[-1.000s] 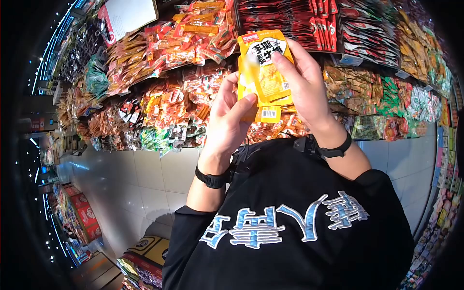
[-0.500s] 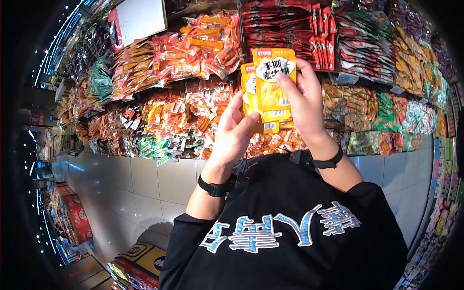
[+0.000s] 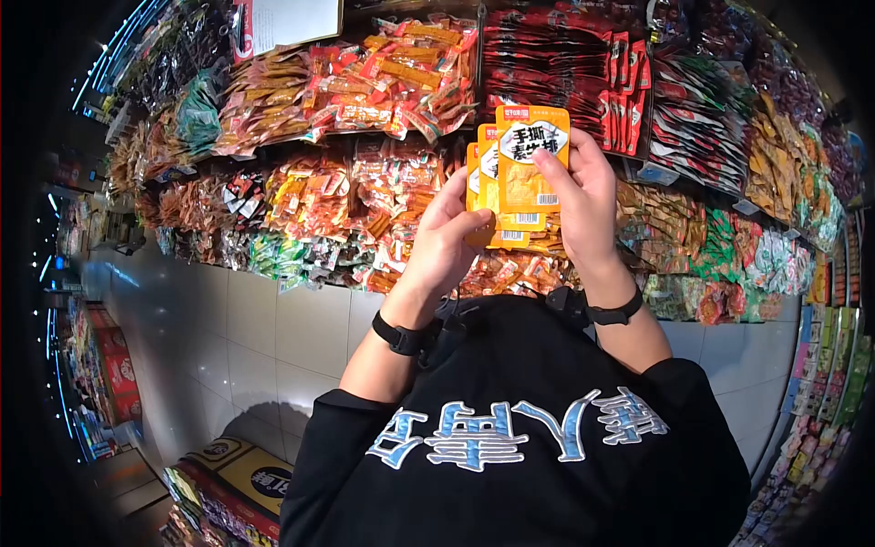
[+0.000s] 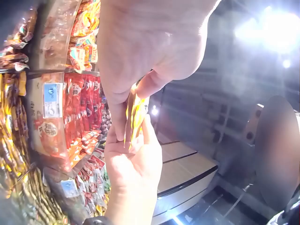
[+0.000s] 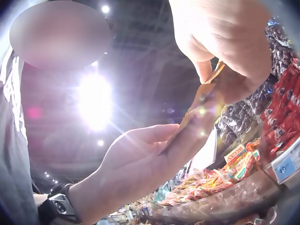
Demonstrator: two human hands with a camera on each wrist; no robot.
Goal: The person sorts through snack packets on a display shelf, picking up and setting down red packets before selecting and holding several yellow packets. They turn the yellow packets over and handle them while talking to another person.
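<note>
Several flat yellow snack packets with black lettering on a white patch are held up in the head view, fanned so their edges step down to the left. My left hand pinches the rear packets at their lower left, thumb on the front side. The right hand grips the front packet at its right edge, its thumb lying across the printed face. In the left wrist view the packets appear edge-on between both hands. From the right wrist the stack is seen edge-on and shaded.
Tiered bins of wrapped snacks stretch behind the hands: orange-red packets, red packets and black-and-white ones. A white board stands at the upper left. A yellow-topped box sits low at the left on the tiled floor.
The packets have been spread apart, the front one sliding up and right over those behind, so more of the rear ones shows. Hands and packets sit lower in the head view.
</note>
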